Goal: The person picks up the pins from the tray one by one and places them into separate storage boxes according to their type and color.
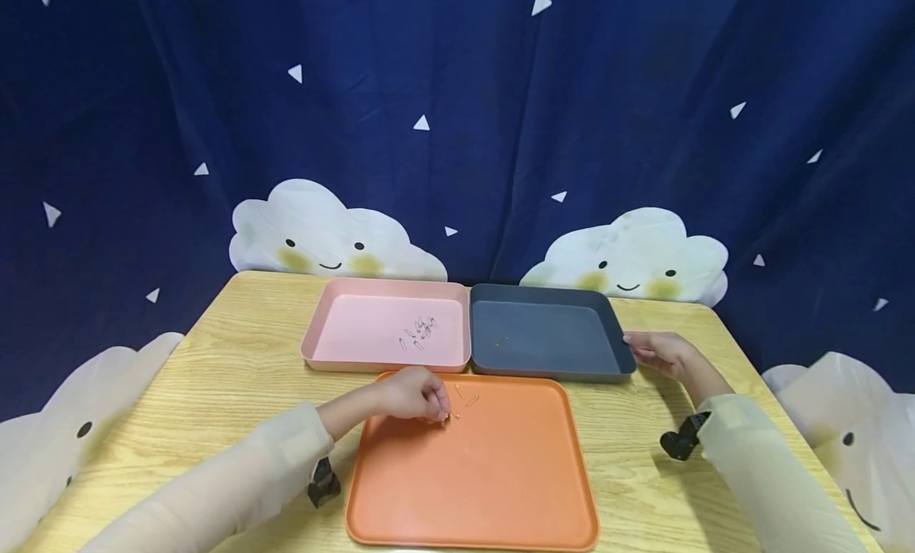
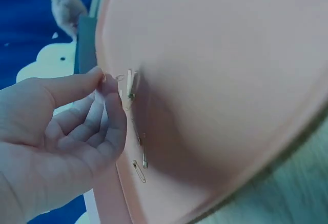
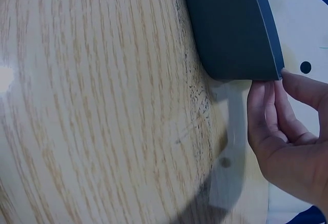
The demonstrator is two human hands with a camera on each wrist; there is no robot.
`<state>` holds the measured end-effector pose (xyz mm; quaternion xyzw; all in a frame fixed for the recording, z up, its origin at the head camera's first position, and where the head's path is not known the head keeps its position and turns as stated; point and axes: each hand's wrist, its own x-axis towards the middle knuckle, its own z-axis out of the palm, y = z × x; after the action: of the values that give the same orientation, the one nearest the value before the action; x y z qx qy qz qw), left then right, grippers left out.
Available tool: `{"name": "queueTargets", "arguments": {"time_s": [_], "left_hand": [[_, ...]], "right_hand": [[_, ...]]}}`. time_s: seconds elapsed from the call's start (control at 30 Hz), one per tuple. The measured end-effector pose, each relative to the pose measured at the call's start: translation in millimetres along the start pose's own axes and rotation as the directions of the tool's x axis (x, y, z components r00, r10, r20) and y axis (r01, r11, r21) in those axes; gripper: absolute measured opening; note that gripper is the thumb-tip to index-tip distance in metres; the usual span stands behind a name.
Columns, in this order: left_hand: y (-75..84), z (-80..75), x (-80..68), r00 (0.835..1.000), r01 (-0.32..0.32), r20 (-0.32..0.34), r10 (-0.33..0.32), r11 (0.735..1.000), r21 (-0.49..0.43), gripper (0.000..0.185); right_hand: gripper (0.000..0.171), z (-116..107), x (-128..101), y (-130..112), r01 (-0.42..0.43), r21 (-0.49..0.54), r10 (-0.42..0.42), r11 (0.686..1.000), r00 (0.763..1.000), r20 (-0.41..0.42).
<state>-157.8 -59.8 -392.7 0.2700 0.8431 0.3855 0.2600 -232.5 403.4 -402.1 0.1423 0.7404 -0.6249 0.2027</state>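
My left hand [image 1: 413,394] is over the far left part of the orange tray [image 1: 472,489]. Its thumb and index finger pinch a small gold safety pin [image 2: 104,77], mostly hidden by the fingertips. Several other gold safety pins [image 2: 138,171] lie just beyond these fingers on the tray. At the right end of the dark grey tray [image 1: 550,330], my right hand [image 1: 665,353] grips the wall. In the right wrist view its thumb is at the rim and the other fingers are against the outer side.
A pink tray [image 1: 357,330] stands left of the dark one, end to end, with a cluster of dark safety pins [image 1: 422,328] in it. One gold safety pin [image 1: 502,342] lies in the dark tray. All the trays stand on a wooden table [image 1: 236,370] before a blue curtain.
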Motion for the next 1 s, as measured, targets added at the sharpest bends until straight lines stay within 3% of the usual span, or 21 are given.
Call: {"name": "queueTargets", "arguments": {"time_s": [0.17,0.57,0.8,1.0], "left_hand": [[0.8,-1.3,2.1,0.998,0.058,0.024,-0.055,0.978,-0.2,0.012],[12.8,-14.8,17.2,0.993,0.114,-0.008,-0.121,0.957,-0.266,0.014],[23.9,-28.0,34.2,0.992,0.116,-0.013,-0.126,0.941,-0.318,0.014],[35.0,-37.5,52.4,0.984,0.159,-0.015,-0.176,0.918,-0.363,0.018]], "right_hand": [[0.03,0,0,0,0.001,0.014,-0.001,1.0,1.0,0.002],[0.027,0,0,0,0.002,-0.01,-0.002,1.0,1.0,0.006],[0.024,0,0,-1,0.007,0.019,-0.007,1.0,1.0,0.016],[0.025,0,1,0,0.004,0.024,-0.004,1.0,1.0,0.016]]}}
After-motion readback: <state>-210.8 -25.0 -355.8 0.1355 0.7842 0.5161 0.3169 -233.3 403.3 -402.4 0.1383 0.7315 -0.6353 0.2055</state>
